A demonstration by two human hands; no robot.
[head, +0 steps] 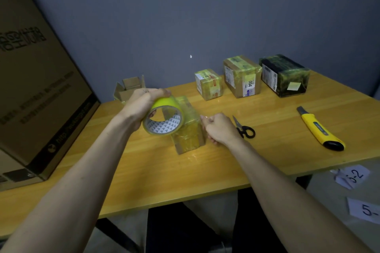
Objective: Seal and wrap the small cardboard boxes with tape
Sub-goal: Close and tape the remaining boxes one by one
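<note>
A small cardboard box (189, 129), wrapped in shiny yellowish tape, stands in the middle of the wooden table (144, 170). My left hand (141, 104) grips a roll of yellow tape (164, 117) just above the box's left side. My right hand (219, 128) is at the box's right side with curled fingers, pinching what looks like the clear tape end near the top edge. An open, untaped small box (128, 90) sits at the back left behind my left hand.
Black-handled scissors (244, 128) lie just right of my right hand. A yellow utility knife (319, 129) lies further right. Three taped boxes (208, 84) (242, 76) (284, 75) stand along the back wall. A large carton (41, 88) stands at the left. Numbered papers (353, 175) lie on the floor.
</note>
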